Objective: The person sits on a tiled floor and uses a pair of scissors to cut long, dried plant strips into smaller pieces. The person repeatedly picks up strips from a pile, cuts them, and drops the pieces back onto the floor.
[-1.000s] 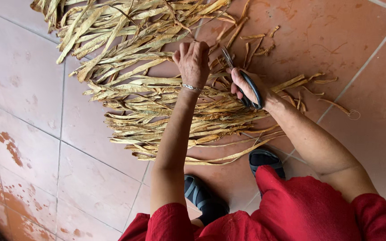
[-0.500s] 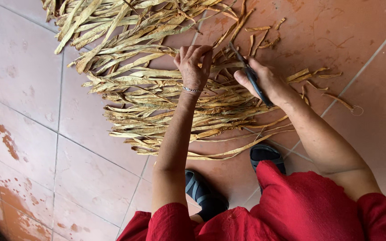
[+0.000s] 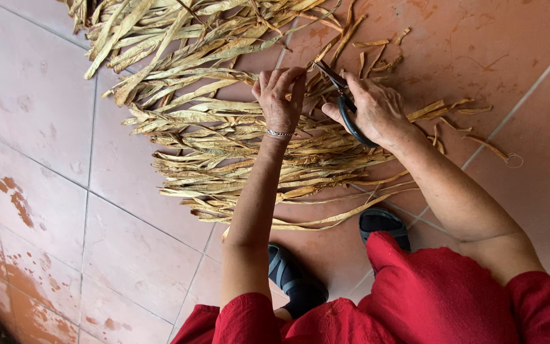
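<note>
Pale, stained floor tiles (image 3: 39,146) at left give way to reddish tiles at right. Dried leaf strips (image 3: 224,146) lie heaped across the middle, the pile cut off at the top edge. The left hand (image 3: 279,95) curls its fingers closed on a strip; the right hand (image 3: 373,111) grips dark-handled scissors (image 3: 342,102), blades beside that strip. Dark sandals (image 3: 297,280) and red sleeves (image 3: 453,299) fill the bottom.

Leaf pile (image 3: 211,114) cut off at top edge — scissors (image 3: 345,105) seemingly half-hidden.
</note>
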